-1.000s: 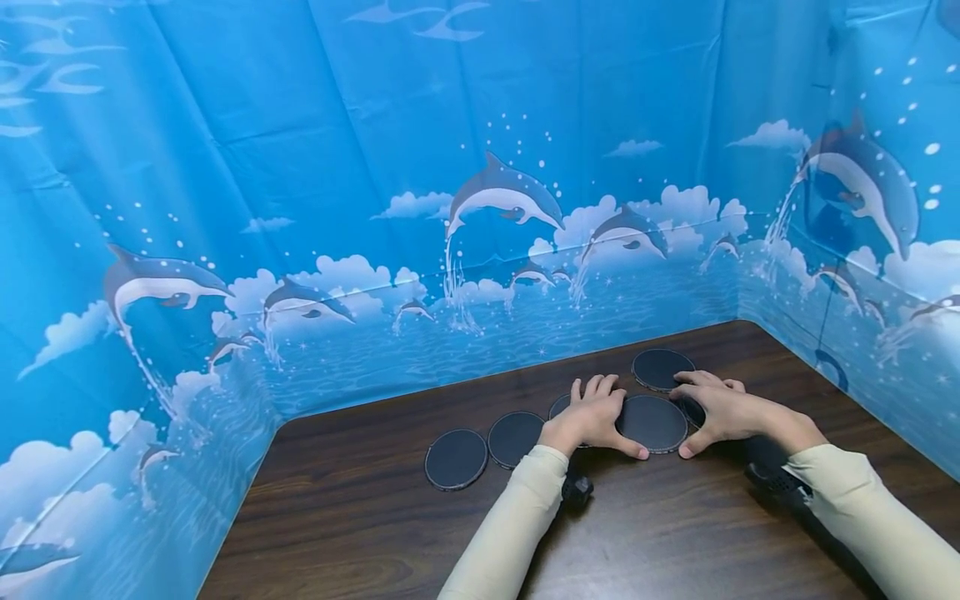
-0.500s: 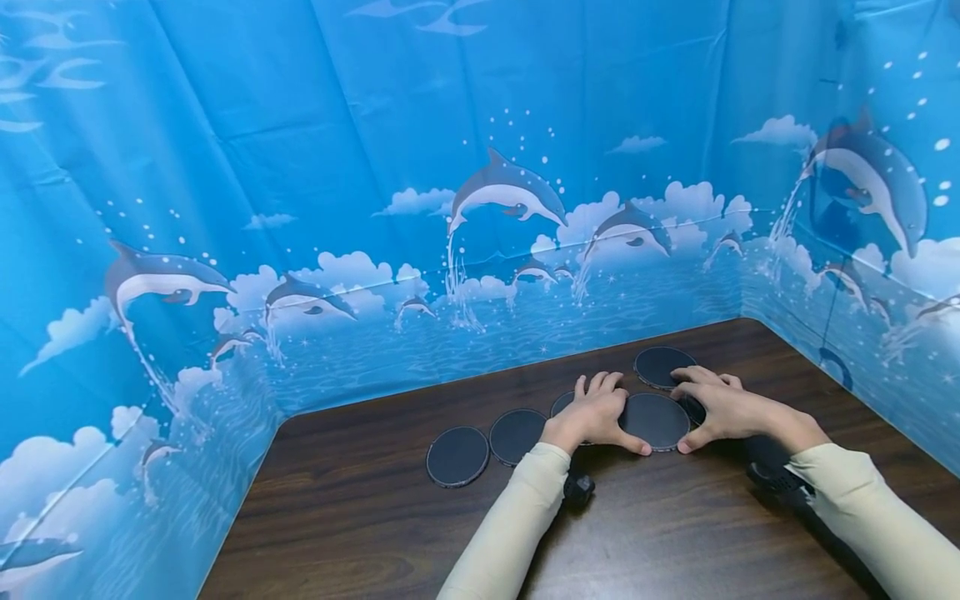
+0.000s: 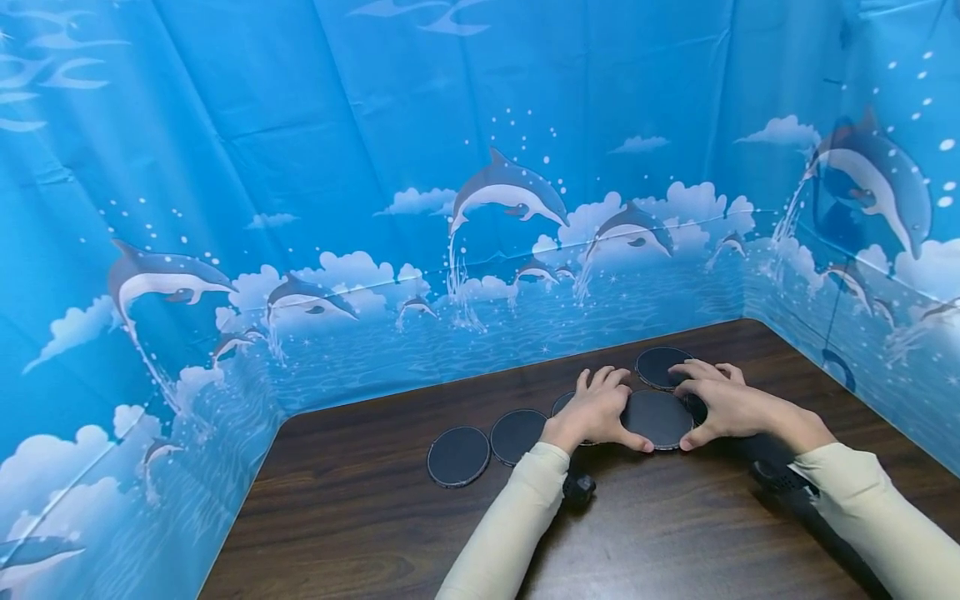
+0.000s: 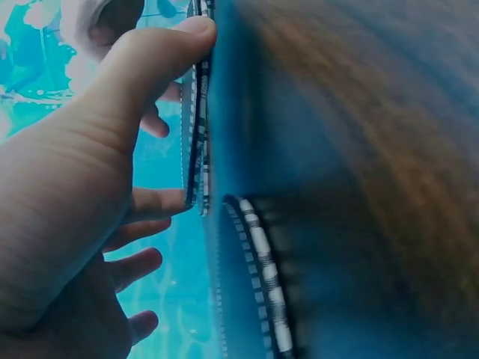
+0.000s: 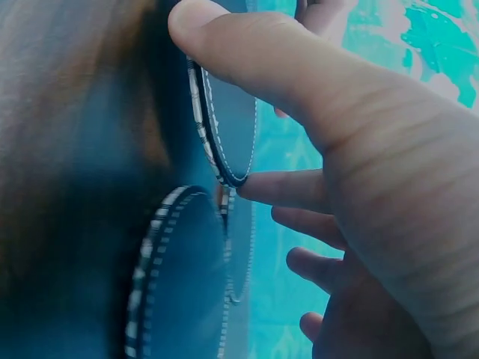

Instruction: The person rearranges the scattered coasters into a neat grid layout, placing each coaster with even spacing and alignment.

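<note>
A round black coaster (image 3: 657,419) with a stitched edge lies flat between my two hands, close over the table. My left hand (image 3: 595,415) grips its left rim, thumb at the near edge and fingertips at the far side. On the opposite rim, my right hand (image 3: 731,407) holds it between thumb and index finger, its other fingers spread. In the right wrist view, the gripped coaster (image 5: 232,127) shows its pale stitching. Left of the hands lie two more coasters, one (image 3: 458,457) outermost and one (image 3: 519,436) beside it. Another coaster (image 3: 564,402) is partly hidden behind my left hand.
Beyond my right hand a coaster (image 3: 663,367) lies near the back of the brown wooden table (image 3: 360,508); a dark round piece (image 3: 697,408) shows partly under that hand. A blue dolphin-print curtain (image 3: 337,208) stands along the back and sides.
Both hands keep their grip on the middle coaster, which has shifted very slightly right and away with them. The other coasters stay where they were.
</note>
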The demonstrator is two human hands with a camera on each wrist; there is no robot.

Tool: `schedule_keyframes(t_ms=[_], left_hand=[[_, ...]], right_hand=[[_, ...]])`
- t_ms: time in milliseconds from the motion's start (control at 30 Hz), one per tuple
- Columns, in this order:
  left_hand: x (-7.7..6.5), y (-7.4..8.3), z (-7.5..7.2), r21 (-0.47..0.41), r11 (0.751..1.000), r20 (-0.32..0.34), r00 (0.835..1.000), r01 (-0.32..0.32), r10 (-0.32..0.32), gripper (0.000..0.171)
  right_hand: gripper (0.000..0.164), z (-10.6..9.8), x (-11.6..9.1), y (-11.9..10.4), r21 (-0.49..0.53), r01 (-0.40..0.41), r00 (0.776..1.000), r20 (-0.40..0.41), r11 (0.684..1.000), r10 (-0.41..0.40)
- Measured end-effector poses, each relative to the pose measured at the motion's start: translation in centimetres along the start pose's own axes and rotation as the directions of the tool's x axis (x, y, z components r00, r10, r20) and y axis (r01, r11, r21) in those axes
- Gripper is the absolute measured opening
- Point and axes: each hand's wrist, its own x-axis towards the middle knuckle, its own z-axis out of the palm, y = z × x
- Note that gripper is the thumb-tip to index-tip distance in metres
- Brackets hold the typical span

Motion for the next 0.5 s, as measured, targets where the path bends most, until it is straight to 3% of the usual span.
schedule_keyframes(t_ms=[200,500], left_hand=[[-0.6,-0.3,-1.0,-0.019,1.000,-0.057,0.998,0.009,-0.010,0.087],[-2.5,-1.2,-2.0,-0.057,0.998,-0.122,0.993,-0.011,0.004,0.089]], right_hand=[[0.079,-1.0,0.0,-0.7,0.037,0.012,1.000,-0.009,0.999,-0.011],[0.077,-1.0,0.0,-1.7,0.088,0.050,0.998,-0.039,0.995,-0.047]])
